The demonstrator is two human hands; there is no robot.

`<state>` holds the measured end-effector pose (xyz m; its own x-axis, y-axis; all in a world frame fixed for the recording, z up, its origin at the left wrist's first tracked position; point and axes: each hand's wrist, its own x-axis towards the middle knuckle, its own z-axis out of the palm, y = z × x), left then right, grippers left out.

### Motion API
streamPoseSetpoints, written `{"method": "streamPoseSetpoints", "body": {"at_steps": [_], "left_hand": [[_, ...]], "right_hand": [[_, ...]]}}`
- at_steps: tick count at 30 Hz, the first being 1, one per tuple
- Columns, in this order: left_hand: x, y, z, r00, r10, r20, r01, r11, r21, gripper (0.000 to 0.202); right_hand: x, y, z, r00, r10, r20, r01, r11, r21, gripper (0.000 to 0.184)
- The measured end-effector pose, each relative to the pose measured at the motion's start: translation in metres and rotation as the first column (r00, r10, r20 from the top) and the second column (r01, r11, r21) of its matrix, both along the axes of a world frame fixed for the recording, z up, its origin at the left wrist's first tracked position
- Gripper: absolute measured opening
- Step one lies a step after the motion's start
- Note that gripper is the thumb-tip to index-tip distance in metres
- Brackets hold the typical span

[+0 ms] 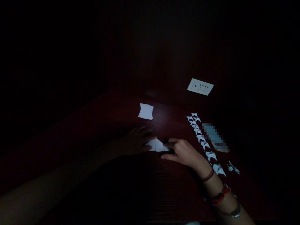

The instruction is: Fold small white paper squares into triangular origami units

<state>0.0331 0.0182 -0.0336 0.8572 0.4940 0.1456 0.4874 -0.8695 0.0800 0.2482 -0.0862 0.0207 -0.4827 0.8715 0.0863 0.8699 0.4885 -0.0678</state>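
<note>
A small sheet of white paper [159, 145], with a crease or edge down its middle and a peaked top, lies on the dark red table between my hands. My left hand [137, 141] is in shadow, its fingers spread, with the index finger and thumb resting on the paper's left part. At the right corner, my right hand [181, 150] has the paper between its fingers and thumb; the exact contact is partly hidden. Beyond my hands sits a stack of square white paper [146, 111].
Several folded white paper pieces [199, 136] form a slanting row at the right. Beside them are a blurred-out long object [215, 137] and a small cluster of white bits [233, 167]. Farther back is a white socket panel [200, 87]. The surroundings are very dark.
</note>
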Motion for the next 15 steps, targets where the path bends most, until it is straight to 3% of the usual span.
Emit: {"method": "streamPoseSetpoints", "body": {"at_steps": [11,15], "left_hand": [[-0.002,-0.001,0.002,0.999,-0.019,0.043,0.018,0.999,0.030,0.048],[-0.003,0.000,0.007,0.989,-0.118,0.084,0.112,0.991,0.075,0.057]], "right_hand": [[0.016,-0.014,0.013,0.993,-0.028,0.116,0.041,0.993,-0.112,0.027],[0.019,-0.012,0.013,0.992,-0.097,0.077,0.101,0.994,-0.047,0.024]]}}
